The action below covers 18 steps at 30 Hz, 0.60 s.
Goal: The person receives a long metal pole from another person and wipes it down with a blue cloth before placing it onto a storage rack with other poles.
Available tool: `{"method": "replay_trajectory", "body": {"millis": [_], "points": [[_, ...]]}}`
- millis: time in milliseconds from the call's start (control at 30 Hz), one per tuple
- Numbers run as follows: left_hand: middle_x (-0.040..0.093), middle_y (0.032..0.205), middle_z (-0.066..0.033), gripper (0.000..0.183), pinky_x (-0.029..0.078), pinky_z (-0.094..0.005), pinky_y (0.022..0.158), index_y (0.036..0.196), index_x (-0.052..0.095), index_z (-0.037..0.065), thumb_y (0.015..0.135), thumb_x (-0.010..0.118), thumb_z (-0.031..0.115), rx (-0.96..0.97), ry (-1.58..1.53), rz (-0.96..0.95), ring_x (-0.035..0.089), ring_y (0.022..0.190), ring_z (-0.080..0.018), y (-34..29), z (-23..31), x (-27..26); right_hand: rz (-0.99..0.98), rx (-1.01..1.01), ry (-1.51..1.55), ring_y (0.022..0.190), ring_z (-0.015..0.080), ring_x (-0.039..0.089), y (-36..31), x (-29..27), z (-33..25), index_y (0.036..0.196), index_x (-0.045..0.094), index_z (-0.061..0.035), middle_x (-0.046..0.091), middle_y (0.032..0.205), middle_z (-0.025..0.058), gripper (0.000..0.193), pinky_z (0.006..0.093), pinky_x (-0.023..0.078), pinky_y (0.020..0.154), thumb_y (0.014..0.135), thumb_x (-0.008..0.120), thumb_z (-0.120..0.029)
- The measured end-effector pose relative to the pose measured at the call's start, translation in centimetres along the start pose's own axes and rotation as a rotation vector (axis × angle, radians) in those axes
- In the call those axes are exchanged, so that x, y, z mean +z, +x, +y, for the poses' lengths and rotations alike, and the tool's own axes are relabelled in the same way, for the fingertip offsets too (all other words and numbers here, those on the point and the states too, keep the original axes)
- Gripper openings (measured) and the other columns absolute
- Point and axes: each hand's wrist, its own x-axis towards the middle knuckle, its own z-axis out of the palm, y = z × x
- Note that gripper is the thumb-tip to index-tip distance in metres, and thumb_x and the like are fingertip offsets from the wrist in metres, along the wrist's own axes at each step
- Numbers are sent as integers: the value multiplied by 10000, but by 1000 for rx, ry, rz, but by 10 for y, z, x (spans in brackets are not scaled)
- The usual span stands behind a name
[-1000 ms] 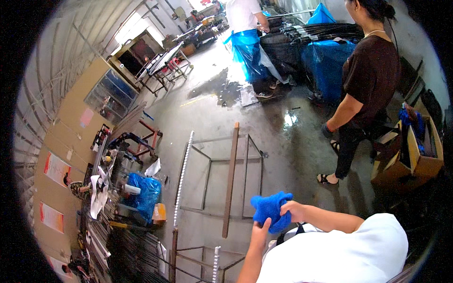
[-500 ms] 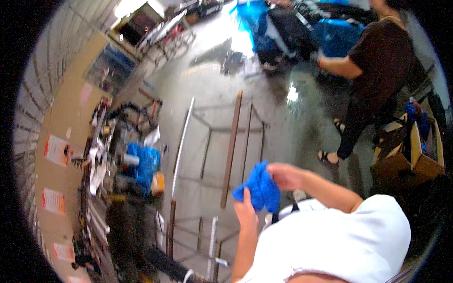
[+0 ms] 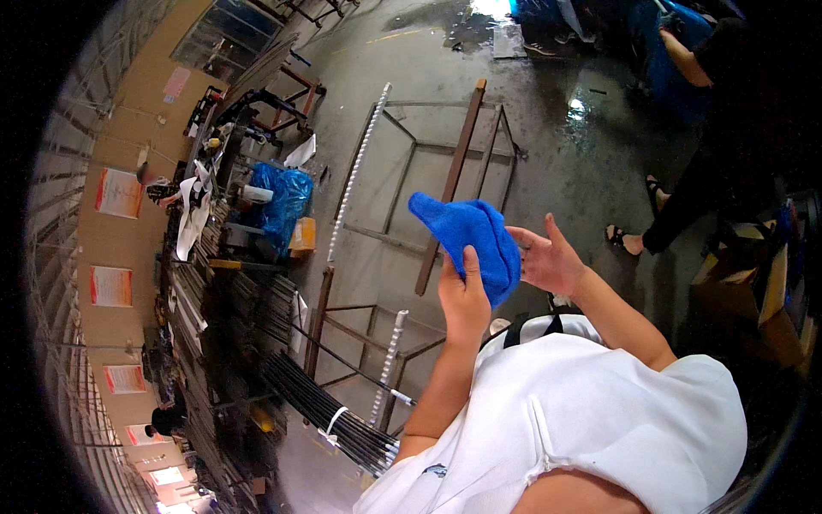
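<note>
A folded blue cloth (image 3: 481, 244) is held up in front of my body, above the metal frames. My left hand (image 3: 463, 295) grips its lower left side, the thumb lying over the front. One corner of the cloth points up and to the left. Beside its right edge is my right hand (image 3: 552, 261), palm showing and fingers spread, thumb raised. The right fingertips reach the cloth's edge; whether they touch it I cannot tell.
Metal frames (image 3: 411, 143) with a brown bar (image 3: 454, 184) and a white notched strip (image 3: 364, 163) stand ahead. Bundled black rods (image 3: 321, 407) lie lower left, near a blue plastic bag (image 3: 287, 206). A person (image 3: 728, 137) in dark clothes stands right, near a cardboard box (image 3: 775, 287).
My right hand has loosened from the cloth and spread its fingers. The cloth, still in my left hand, looks flatter and less bunched. The view has tilted lower, towards my body.
</note>
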Motion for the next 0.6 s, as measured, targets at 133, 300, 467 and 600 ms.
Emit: {"method": "replay_trajectory", "body": {"millis": [133,300,467,600], "points": [[577,998,-106,450,447,-286,762,1097,506,-25,903,480,380,-60,33,-95,545,866,-166,1,-4,-1,97,-120,-565,1058,276,511,-6,36,5,1208,447,-26,494,1214,132,522,423,384,945,862,442,-418],[563,1064,-133,469,453,-316,806,1140,475,-39,911,462,369,-268,-400,42,551,924,-192,2,7,-3,85,-143,-19,1044,264,536,-4,24,-13,1147,496,-22,564,1108,137,425,443,399,935,770,433,-209],[559,1066,-102,424,418,-290,845,1150,479,-29,927,446,330,-86,-138,-47,524,963,-168,-8,10,-7,-88,-53,173,1123,291,478,-16,23,-18,1212,467,-49,505,1206,161,456,473,320,993,854,377,-317],[567,1009,-66,375,404,-267,815,1119,508,-18,922,469,299,27,-134,-126,502,906,-120,-23,17,-4,35,54,88,1150,297,457,-4,6,14,1264,414,-22,459,1265,173,514,475,288,1018,889,340,-366]]}}
